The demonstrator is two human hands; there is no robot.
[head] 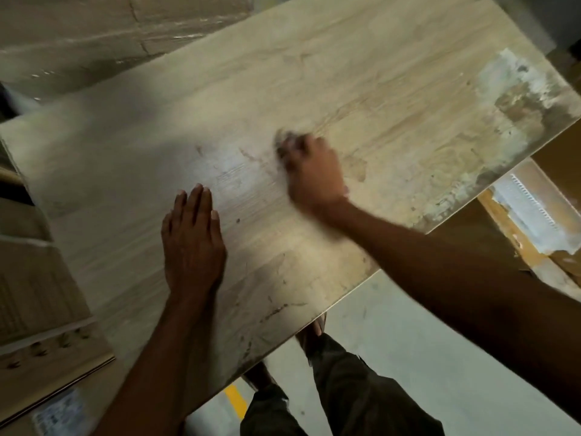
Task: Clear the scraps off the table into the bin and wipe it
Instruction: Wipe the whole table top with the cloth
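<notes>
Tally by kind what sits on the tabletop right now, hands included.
Hands: 2, left hand flat, right hand blurred.
Wads: 1, a grey wad under the right hand's fingers.
Residue: 1, a white patch at the far corner.
Total: 4

A single view is given, taken by a camera worn on the head and aimed forward and steeply down onto the table (361, 73) from close above, so that both forearms are seen entering from the bottom edge. The left hand (191, 237) is framed near the middle, the right hand (314, 171), gripping a blurred grey rag (281, 138), just beyond and right of it. The floor (408, 357) and the wearer's trousers (345, 388) are taken in nearer than the hands.
</notes>
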